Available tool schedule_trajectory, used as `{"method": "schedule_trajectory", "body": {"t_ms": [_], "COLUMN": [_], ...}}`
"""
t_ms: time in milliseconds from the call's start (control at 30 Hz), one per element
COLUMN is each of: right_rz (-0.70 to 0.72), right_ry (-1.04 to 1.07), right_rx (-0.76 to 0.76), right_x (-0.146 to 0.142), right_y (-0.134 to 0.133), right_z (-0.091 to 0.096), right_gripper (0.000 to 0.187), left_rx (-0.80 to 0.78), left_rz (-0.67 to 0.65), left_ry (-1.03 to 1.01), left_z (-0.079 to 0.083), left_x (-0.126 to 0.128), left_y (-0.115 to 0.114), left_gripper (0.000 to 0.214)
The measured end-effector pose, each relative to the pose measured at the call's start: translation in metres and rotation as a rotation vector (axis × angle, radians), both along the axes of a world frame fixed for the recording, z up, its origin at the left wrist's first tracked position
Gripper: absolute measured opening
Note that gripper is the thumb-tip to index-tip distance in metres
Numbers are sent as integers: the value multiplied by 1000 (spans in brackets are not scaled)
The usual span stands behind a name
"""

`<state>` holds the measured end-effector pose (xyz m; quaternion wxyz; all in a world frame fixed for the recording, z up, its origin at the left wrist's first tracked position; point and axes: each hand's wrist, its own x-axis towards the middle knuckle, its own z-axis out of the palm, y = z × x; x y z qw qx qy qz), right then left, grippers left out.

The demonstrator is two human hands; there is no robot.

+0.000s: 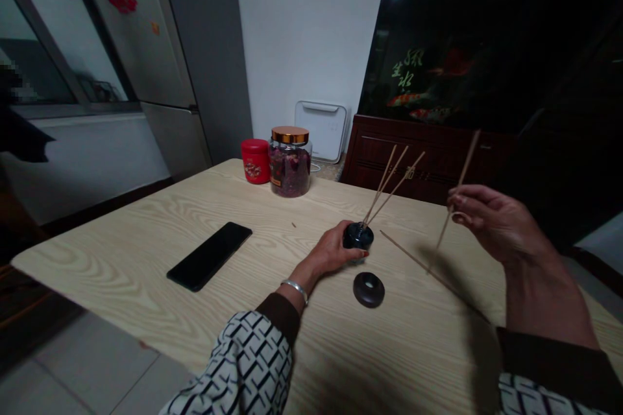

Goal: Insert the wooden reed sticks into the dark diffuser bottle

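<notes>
Head view, person seated at a light wood-grain desk (146, 227). L. hand (335, 249), fingers curled round the near-left side of a small dark bottle (357, 235), grips it upright on the desk approx. at centre. Three reed sticks (389, 185) stand in the bottle neck and fan up and to the right. R. hand (487, 220) is raised above the desk, right of the bottle and apart from it; thumb and fingertips are pressed together, pinching a single reed stick (464, 165) near its lower third. That stick is tilted, top end up and to the right, lower end clear of the desk. A loose stick (413, 260) lies flat on the desk between the two hands, running from near the bottle toward the right forearm. A dark round cap (368, 289) w. a centre hole lies just in front of the bottle, not touching it. A silver bangle (296, 287) sits on the l. wrist. A black phone (209, 255) lies face up, well left of the bottle. At the far desk edge a red tin (256, 161) stands just beside a glass jar (290, 162) w. a copper lid and dark dried contents. Bkgd.: grey fridge (195, 65), white appliance (321, 130) on the floor.
</notes>
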<state>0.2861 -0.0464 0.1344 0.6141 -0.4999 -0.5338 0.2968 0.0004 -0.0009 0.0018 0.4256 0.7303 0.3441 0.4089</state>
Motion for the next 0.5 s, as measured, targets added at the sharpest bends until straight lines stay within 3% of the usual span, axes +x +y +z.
{"method": "schedule_trajectory", "body": {"t_ms": [67, 167, 300, 500], "right_rz": [-64, -130, -190, -180], "right_ry": [221, 305, 185, 18], "right_rx": [125, 253, 361, 376], "right_x": [-23, -57, -86, -100], "right_y": [-2, 3, 11, 15], "right_z": [9, 7, -5, -20], "right_gripper": [28, 25, 22, 20], "left_rx": [-2, 7, 6, -21], "left_rz": [5, 14, 10, -1], "left_ry": [2, 12, 24, -18], "left_z": [0, 1, 3, 3], "left_x": [0, 0, -1, -1], "left_y": [0, -1, -2, -2], "left_gripper": [65, 66, 66, 65]}}
